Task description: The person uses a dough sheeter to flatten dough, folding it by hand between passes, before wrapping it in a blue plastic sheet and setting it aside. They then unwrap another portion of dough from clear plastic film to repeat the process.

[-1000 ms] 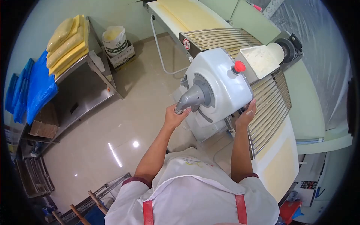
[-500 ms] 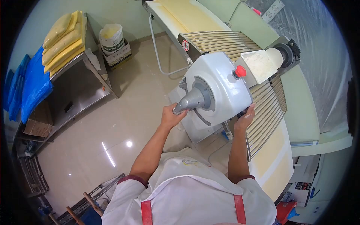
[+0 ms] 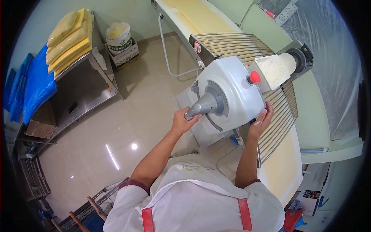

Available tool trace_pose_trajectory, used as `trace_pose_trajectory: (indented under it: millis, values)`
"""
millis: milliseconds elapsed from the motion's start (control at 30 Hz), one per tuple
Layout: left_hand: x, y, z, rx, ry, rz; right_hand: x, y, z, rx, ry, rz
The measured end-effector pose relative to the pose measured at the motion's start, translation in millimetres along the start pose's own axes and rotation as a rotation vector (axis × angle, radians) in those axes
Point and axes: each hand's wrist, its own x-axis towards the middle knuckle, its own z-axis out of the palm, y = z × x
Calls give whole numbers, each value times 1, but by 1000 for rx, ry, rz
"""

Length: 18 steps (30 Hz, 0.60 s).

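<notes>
My left hand (image 3: 184, 121) is wrapped round the end of the grey lever (image 3: 203, 104) on the white machine housing (image 3: 235, 92). Beside the housing's right lower edge is my right hand (image 3: 262, 120), its fingers apart and its fingertips near or against the side. A red knob (image 3: 254, 77) stands on top of the housing. Behind it a tray of white flour (image 3: 273, 70) sits above the metal bar guard (image 3: 276, 116). A long yellowish sheet (image 3: 201, 17) lies on the machine's far belt, and the near belt (image 3: 284, 166) is dusted yellowish.
On the left, a steel table (image 3: 87, 79) carries stacked yellow packs (image 3: 69, 42) and blue plastic (image 3: 38, 89). A flour sack (image 3: 118, 36) stands in a carton (image 3: 125, 56) by the wall. A metal rack (image 3: 96, 197) is at lower left.
My right hand has shifted slightly up along the housing's side, and its fingers show more. The view has moved a little, while my left hand remains on the lever.
</notes>
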Motion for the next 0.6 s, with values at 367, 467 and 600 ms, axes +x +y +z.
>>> trace_pose_trajectory:
  millis: [367,467,600]
  values:
    - [24,-11,-43,-232,-327,158,18,-13,24,176,70,105]
    - [82,-39,-88,-222,-212,163,18,-27,27,119,83,127]
    - [217,-66,-141,-35,-44,100,13,-42,40,44,223,207]
